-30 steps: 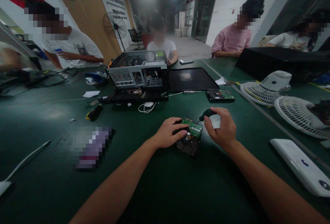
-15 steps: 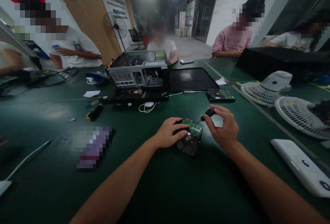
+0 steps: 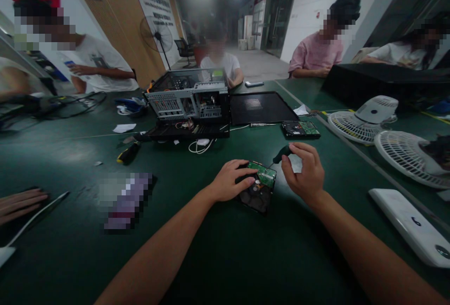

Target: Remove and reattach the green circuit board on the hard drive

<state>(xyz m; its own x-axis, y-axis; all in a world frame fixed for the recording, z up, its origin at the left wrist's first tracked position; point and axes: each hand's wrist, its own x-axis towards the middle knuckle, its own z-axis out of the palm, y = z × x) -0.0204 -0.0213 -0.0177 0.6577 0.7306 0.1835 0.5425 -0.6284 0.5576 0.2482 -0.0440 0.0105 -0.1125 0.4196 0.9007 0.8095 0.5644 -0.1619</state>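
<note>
A hard drive with a green circuit board lies slightly turned on the table in front of me. My left hand holds it at its left side, fingers stretched over the top and board. My right hand grips the dark handle of a screwdriver between thumb and fingers. Its thin shaft slants down to the left, with the tip at the upper part of the circuit board. Whether the tip sits in a screw is too small to tell.
An opened computer case stands ahead, beside a black side panel. A second hard drive, white fan parts and a white power bank lie right. A yellow-black screwdriver and another person's hand are left.
My right fingers have shifted on the screwdriver handle, the thumb now lower and away from it. The left hand and hard drive stay put. Another person's hand has come in at the left edge.
</note>
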